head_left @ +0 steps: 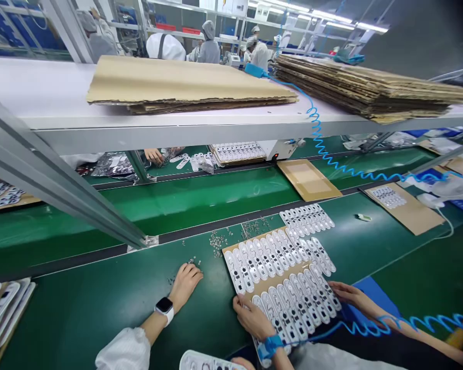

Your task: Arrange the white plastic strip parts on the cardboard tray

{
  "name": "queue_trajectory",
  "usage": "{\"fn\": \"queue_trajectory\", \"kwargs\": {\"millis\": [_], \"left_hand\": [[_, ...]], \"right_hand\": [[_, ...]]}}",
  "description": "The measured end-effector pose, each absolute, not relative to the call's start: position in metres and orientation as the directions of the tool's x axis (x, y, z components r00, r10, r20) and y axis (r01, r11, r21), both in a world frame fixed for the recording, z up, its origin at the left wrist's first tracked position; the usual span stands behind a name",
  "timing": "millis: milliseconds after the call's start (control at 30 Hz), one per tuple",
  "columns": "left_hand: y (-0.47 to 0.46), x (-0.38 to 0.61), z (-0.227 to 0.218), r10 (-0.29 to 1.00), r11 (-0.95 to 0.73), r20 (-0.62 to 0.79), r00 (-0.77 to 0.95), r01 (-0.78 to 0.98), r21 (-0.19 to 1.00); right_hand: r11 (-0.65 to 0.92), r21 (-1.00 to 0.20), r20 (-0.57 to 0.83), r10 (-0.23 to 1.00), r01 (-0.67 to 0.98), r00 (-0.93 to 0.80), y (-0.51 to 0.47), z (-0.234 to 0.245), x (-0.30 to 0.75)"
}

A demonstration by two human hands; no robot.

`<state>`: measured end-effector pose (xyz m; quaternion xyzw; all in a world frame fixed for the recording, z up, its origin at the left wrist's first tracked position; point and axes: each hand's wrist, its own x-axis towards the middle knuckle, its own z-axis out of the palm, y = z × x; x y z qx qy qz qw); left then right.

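Observation:
My left hand, with a smartwatch on the wrist, lies open on the green belt beside a scatter of small metal parts. My right hand, wearing a blue wrist strap, grips the edge of a cardboard sheet covered in rows of white plastic parts. From the right, a co-worker's hand reaches to the far side of the rows. Another white part sits at the bottom edge, partly cut off.
A green conveyor belt runs beneath an overhead white shelf bearing stacks of corrugated cardboard. A metal frame post slants at left. A blue coiled cord crosses the right. Further belts, trays and people stand beyond.

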<state>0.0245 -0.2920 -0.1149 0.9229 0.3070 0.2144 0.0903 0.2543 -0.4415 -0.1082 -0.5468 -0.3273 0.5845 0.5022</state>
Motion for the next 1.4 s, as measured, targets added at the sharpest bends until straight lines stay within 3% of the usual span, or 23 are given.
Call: {"fn": "queue_trajectory", "kwargs": {"millis": [67, 167, 267, 367, 500, 633, 733, 867, 933, 1067, 1267, 1400], "left_hand": [[-0.290, 0.025, -0.116, 0.571, -0.820, 0.354, 0.740, 0.497, 0.285], [-0.286, 0.027, -0.117, 0.507, -0.861, 0.370, 0.778, 0.433, 0.267], [-0.282, 0.030, -0.115, 0.436, -0.897, 0.385, 0.813, 0.359, 0.259], [-0.277, 0.038, -0.106, 0.401, -0.910, 0.399, 0.824, 0.309, 0.275], [-0.261, 0.086, -0.088, 0.446, -0.881, 0.389, 0.807, 0.319, 0.348], [-0.238, 0.171, -0.078, 0.517, -0.824, 0.335, 0.788, 0.351, 0.444], [-0.221, 0.192, -0.078, 0.661, -0.721, 0.294, 0.690, 0.476, 0.504], [-0.207, 0.118, -0.084, 0.903, -0.428, 0.266, 0.337, 0.738, 0.521], [-0.204, 0.069, -0.090, 0.957, -0.273, 0.233, 0.173, 0.812, 0.516], [-0.205, 0.020, -0.106, 0.965, -0.261, 0.142, 0.219, 0.810, 0.525], [-0.205, 0.026, -0.122, 0.954, -0.270, 0.066, 0.292, 0.748, 0.606], [-0.189, 0.035, -0.119, 0.954, -0.233, 0.019, 0.301, 0.696, 0.680]], "right_hand": [[-0.248, -0.927, -0.303, 0.938, -0.282, 0.171, -0.456, -0.113, 0.249], [-0.181, -0.855, -0.361, 0.881, -0.487, 0.306, -0.478, -0.123, 0.238], [-0.179, -0.742, -0.465, 0.832, -0.646, 0.303, -0.495, -0.131, 0.234], [-0.234, -0.696, -0.518, 0.818, -0.679, 0.249, -0.504, -0.129, 0.240], [-0.256, -0.669, -0.542, 0.810, -0.698, 0.222, -0.511, -0.119, 0.239], [-0.182, -0.729, -0.511, 0.787, -0.660, 0.346, -0.515, -0.117, 0.225], [-0.164, -0.747, -0.498, 0.779, -0.644, 0.380, -0.513, -0.120, 0.219], [-0.153, -0.783, -0.466, 0.786, -0.602, 0.407, -0.504, -0.120, 0.219], [-0.157, -0.814, -0.437, 0.799, -0.560, 0.413, -0.499, -0.115, 0.221], [-0.156, -0.837, -0.413, 0.809, -0.524, 0.420, -0.486, -0.098, 0.238], [-0.242, -0.911, -0.327, 0.917, -0.333, 0.228, -0.453, -0.069, 0.307], [-0.156, -0.946, -0.264, 0.880, -0.286, 0.394, -0.429, -0.069, 0.357]]}}
